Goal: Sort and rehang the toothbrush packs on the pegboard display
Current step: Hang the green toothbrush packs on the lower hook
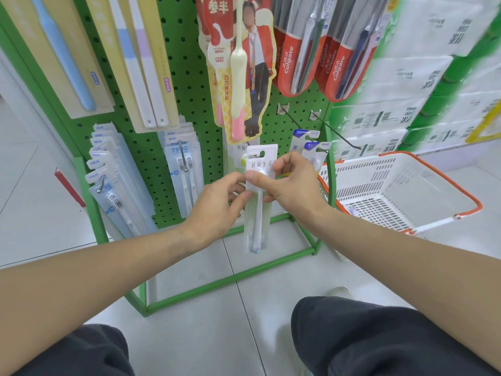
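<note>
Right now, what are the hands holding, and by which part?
Both the left hand and the right hand pinch one white toothbrush pack near its top, just below the hang hole.

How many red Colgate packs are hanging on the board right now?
2 show, both at the pegboard's upper right: one Colgate pack beside the figure-shaped pack, the other to its right. More may hang hidden behind each.

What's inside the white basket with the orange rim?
The white basket looks nearly empty; one small whitish item lies at its near-left corner. The right hand hides that corner's edge.
</note>
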`<state>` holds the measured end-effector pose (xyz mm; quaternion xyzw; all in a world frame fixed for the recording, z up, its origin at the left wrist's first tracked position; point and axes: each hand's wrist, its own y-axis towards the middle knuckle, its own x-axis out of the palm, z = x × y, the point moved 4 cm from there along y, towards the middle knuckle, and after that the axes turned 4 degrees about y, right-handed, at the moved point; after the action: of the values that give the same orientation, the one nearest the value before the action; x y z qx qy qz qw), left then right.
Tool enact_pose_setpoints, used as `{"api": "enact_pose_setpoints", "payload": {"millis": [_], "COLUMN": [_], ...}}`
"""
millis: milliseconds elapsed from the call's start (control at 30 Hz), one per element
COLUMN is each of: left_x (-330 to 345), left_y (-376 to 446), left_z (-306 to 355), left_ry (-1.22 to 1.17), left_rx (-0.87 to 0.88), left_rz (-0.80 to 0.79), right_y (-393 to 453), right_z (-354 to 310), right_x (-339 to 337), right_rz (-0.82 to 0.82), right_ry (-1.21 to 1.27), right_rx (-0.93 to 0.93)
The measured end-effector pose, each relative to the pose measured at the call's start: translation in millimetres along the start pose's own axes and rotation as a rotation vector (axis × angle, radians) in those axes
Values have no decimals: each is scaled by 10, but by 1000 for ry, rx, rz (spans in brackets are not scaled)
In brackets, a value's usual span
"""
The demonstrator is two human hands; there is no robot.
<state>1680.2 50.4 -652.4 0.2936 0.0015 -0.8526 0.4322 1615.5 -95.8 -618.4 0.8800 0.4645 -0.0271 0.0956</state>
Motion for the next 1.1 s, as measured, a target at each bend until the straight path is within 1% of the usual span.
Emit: {"api": "enact_pose_setpoints", "payload": {"millis": [233, 433, 600, 667, 733, 767, 833, 967, 1100], "left_x": [-2, -9, -30, -61, -104, -126, -169, -230, -249], "left_y": [37, 84, 164, 199, 223, 230, 244, 265, 258], "left_z": [-45, -95, -154, -179, -184, -177, -156, -153, -160], "left_ry": [19, 45, 90, 139, 199, 229, 287, 365, 366], "left_rx": [-7, -19, -46, -37, -26, -19, -4, 12, 4], "left_rz": [17, 41, 60, 83, 113, 120, 123, 131, 137], "right_y": [-28, 16, 92, 134, 198, 241, 327, 451, 517], "right_z": [6, 38, 165, 194, 219, 226, 240, 192, 143], "right_x": [34, 74, 134, 131, 102, 90, 86, 145, 152], "right_rz": [-2, 4, -79, -70, 7, 46, 70, 7, 3], "right_ry": [-90, -84, -111, 3, 102, 83, -5, -114, -148], "right_rx": [-37, -14, 69, 134, 177, 162, 92, -33, -48]}}
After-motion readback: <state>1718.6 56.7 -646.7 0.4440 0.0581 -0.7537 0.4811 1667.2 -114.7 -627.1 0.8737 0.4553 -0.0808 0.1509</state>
